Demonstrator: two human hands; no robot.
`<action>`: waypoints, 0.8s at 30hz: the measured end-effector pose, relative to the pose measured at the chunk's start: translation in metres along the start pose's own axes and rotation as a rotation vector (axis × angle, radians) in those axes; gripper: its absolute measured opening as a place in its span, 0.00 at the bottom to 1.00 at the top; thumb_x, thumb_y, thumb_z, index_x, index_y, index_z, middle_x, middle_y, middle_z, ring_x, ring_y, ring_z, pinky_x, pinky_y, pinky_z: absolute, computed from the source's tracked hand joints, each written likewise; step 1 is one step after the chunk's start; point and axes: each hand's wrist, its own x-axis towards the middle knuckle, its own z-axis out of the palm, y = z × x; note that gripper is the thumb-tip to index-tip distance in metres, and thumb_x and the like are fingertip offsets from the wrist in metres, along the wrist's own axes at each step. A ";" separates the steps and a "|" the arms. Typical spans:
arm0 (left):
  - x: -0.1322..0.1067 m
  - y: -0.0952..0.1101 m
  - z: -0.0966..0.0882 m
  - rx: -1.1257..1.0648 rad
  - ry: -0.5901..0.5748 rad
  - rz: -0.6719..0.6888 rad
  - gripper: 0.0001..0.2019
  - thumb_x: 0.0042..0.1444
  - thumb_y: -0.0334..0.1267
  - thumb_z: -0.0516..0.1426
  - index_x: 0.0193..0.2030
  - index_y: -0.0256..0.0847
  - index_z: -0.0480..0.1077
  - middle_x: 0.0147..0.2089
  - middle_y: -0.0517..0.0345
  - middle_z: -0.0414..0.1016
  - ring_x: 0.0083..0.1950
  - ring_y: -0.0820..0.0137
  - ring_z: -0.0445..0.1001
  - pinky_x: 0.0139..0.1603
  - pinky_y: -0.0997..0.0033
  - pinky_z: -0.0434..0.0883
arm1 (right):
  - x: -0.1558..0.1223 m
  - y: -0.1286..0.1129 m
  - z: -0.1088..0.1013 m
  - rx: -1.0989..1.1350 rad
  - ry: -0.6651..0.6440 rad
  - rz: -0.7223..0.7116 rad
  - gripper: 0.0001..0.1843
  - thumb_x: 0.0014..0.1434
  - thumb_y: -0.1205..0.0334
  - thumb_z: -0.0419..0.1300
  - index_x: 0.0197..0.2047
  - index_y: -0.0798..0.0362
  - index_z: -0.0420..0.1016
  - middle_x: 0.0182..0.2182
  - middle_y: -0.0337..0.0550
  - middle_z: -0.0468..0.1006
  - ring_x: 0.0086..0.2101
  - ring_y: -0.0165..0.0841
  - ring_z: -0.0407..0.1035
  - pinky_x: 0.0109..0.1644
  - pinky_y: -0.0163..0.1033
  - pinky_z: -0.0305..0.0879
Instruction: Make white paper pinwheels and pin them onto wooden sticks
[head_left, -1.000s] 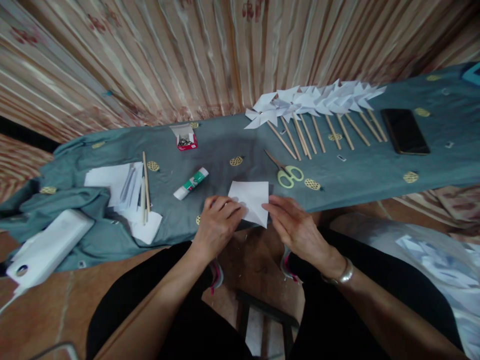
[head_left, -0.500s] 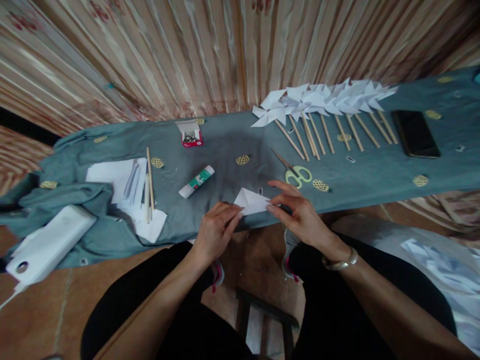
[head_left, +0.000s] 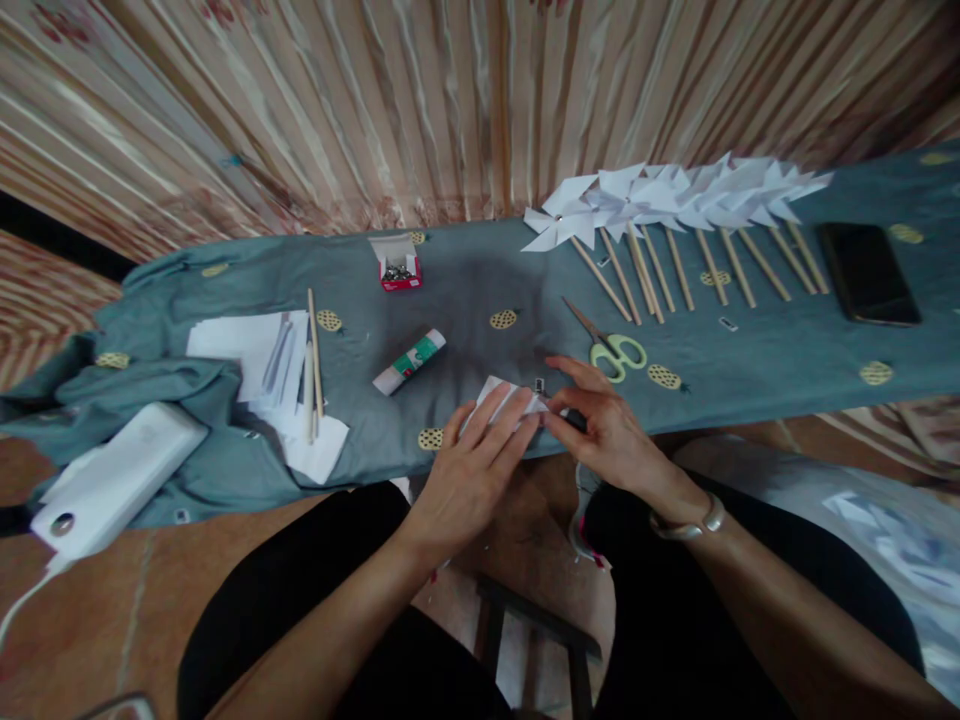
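At the table's front edge lies a folded piece of white paper (head_left: 491, 384). My left hand (head_left: 480, 455) is flat over it with fingers stretched out, hiding most of the paper. Close by on the right, my right hand (head_left: 600, 425) is closed, thumb and forefinger together at the paper's right corner. A small dark tool (head_left: 574, 419) shows in its grip; its tip and kind are hidden. Green-handled scissors (head_left: 616, 356) lie open just beyond that hand. To the left is a glue stick (head_left: 409, 362).
White paper pinwheels (head_left: 637, 205) on wooden sticks lie in a row at the back right, beside a black phone (head_left: 870, 272). A red box of metal pins (head_left: 400, 272) stands open. Paper sheets (head_left: 251, 350), loose sticks (head_left: 315, 350) and a white power bank (head_left: 124, 480) are on the left.
My left hand has gone from pinching the paper's left end to lying flat across it. My right hand stays at the right corner. The view has shifted slightly left.
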 end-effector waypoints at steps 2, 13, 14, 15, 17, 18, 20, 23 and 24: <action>-0.003 -0.003 0.003 -0.090 0.045 -0.052 0.22 0.64 0.27 0.48 0.64 0.40 0.57 0.69 0.39 0.55 0.70 0.57 0.56 0.60 0.50 0.66 | 0.000 0.000 0.000 0.011 -0.016 -0.010 0.08 0.60 0.60 0.59 0.31 0.52 0.75 0.59 0.53 0.68 0.60 0.46 0.61 0.63 0.58 0.58; 0.002 -0.020 -0.006 -0.138 0.132 0.026 0.08 0.63 0.30 0.53 0.44 0.37 0.73 0.50 0.50 0.79 0.52 0.62 0.74 0.51 0.57 0.70 | -0.002 -0.009 -0.008 0.005 0.066 -0.147 0.10 0.62 0.65 0.56 0.40 0.47 0.79 0.57 0.46 0.71 0.61 0.43 0.60 0.64 0.57 0.58; 0.002 -0.020 -0.005 -0.141 0.125 0.023 0.08 0.63 0.29 0.53 0.44 0.37 0.73 0.49 0.50 0.79 0.51 0.62 0.74 0.50 0.58 0.71 | -0.003 -0.009 -0.010 -0.010 0.049 -0.160 0.10 0.62 0.64 0.56 0.40 0.48 0.80 0.57 0.47 0.72 0.59 0.43 0.62 0.62 0.56 0.60; 0.001 -0.020 -0.003 -0.150 0.115 0.020 0.08 0.63 0.29 0.53 0.44 0.37 0.73 0.49 0.50 0.79 0.51 0.63 0.74 0.50 0.58 0.71 | -0.005 -0.009 -0.010 -0.016 0.016 -0.165 0.10 0.62 0.64 0.56 0.40 0.49 0.80 0.56 0.48 0.73 0.57 0.44 0.65 0.60 0.56 0.62; -0.002 -0.019 0.001 -0.190 0.090 0.011 0.09 0.62 0.28 0.53 0.45 0.36 0.73 0.49 0.49 0.79 0.51 0.63 0.74 0.49 0.59 0.73 | -0.007 -0.006 -0.011 0.009 -0.065 -0.149 0.10 0.62 0.62 0.57 0.40 0.49 0.80 0.52 0.47 0.76 0.51 0.42 0.70 0.56 0.54 0.66; -0.003 -0.019 0.002 -0.226 0.083 0.003 0.10 0.62 0.27 0.53 0.46 0.36 0.73 0.48 0.49 0.79 0.51 0.63 0.74 0.49 0.59 0.74 | -0.008 -0.004 -0.011 0.040 -0.098 -0.131 0.09 0.62 0.61 0.57 0.40 0.48 0.80 0.50 0.46 0.78 0.49 0.41 0.71 0.54 0.53 0.68; -0.005 -0.020 0.005 -0.314 0.085 -0.036 0.11 0.62 0.27 0.52 0.48 0.37 0.73 0.47 0.49 0.79 0.51 0.65 0.75 0.49 0.61 0.75 | -0.009 -0.001 -0.009 0.122 -0.131 -0.084 0.09 0.62 0.58 0.59 0.41 0.46 0.80 0.44 0.43 0.81 0.45 0.39 0.74 0.51 0.50 0.70; -0.005 -0.023 0.008 -0.402 0.111 -0.125 0.13 0.61 0.26 0.52 0.48 0.39 0.73 0.46 0.50 0.78 0.49 0.67 0.76 0.48 0.64 0.76 | -0.007 0.003 -0.004 0.220 -0.059 0.052 0.09 0.61 0.56 0.60 0.41 0.47 0.80 0.38 0.42 0.82 0.39 0.37 0.76 0.45 0.45 0.72; -0.004 -0.024 0.008 -0.404 0.121 -0.151 0.13 0.62 0.26 0.52 0.48 0.39 0.73 0.46 0.50 0.78 0.48 0.67 0.76 0.47 0.65 0.76 | -0.006 0.004 -0.002 0.239 -0.023 0.112 0.09 0.60 0.55 0.60 0.40 0.48 0.80 0.36 0.42 0.82 0.37 0.37 0.76 0.42 0.44 0.73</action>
